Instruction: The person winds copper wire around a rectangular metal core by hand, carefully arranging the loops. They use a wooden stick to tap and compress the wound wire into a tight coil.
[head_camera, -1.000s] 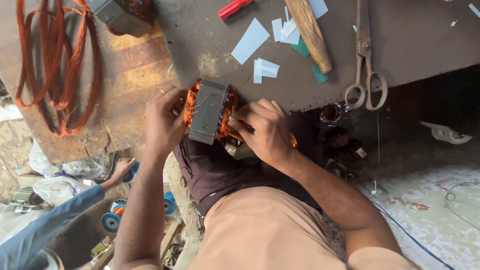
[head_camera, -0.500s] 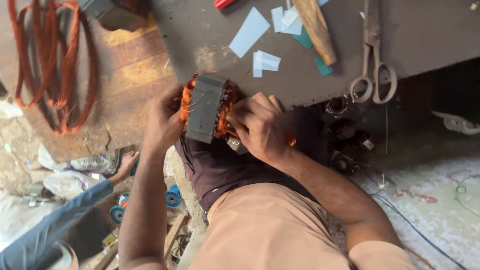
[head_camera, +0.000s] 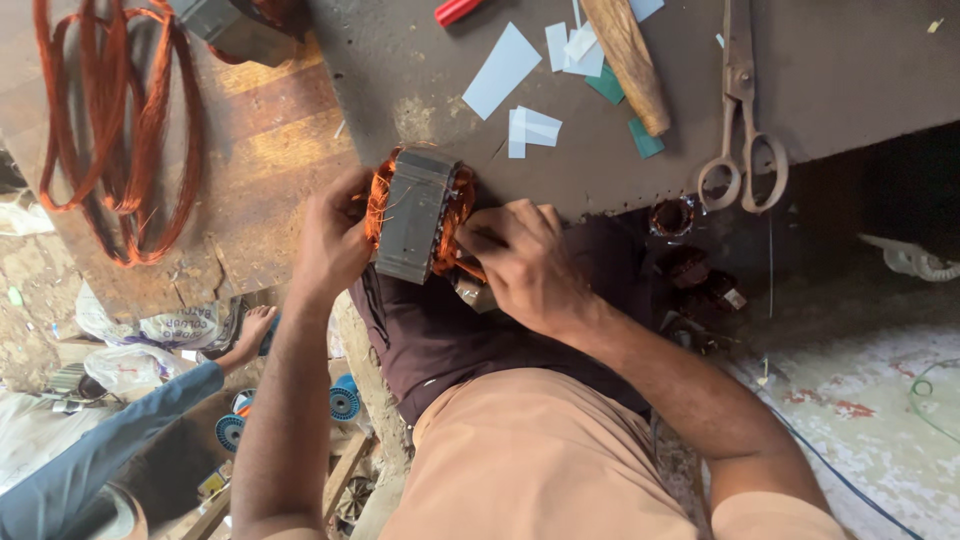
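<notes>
Barely shifted since before, my left hand (head_camera: 328, 245) and right hand (head_camera: 525, 262) grip the motor core (head_camera: 415, 215), scissors (head_camera: 742, 140) at three o'clock.

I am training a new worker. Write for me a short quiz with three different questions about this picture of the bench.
1. True or false: both hands touch the motor stator.
2. Which tool lies at the bench edge on the right? A) scissors B) pliers C) hammer
3. What colour is the loose wire coil on the wooden board?

Key
1. True: the left hand and the right hand grip it from both sides.
2. A, the scissors.
3. Copper orange.
</notes>
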